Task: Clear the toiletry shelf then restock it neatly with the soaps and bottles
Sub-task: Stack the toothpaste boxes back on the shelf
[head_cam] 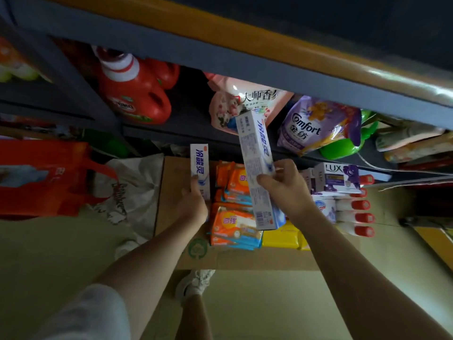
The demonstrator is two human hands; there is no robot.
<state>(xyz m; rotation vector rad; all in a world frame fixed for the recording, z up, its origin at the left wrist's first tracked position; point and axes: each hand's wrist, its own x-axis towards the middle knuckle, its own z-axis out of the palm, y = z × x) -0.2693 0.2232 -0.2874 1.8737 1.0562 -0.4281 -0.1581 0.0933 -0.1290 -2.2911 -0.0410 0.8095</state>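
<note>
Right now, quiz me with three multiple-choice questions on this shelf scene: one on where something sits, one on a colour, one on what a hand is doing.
1. Where is the Comfort pouch?
A. On the cardboard sheet
B. On the dark shelf, right of the pink pouch
C. In the red bag

2. What colour are the caps on the row of white bottles?
A. Red
B. Blue
C. Black

3. What is the right hand doing?
A. Resting flat on the floor
B. Hanging idle
C. Gripping a white toothpaste box

Answers: 1 B, the purple pouch lies on the shelf beside the pink pouch. 2 A, each bottle ends in a red cap. 3 C, its fingers curl round the long toothpaste box, while the left hand holds a second toothpaste box.
</note>
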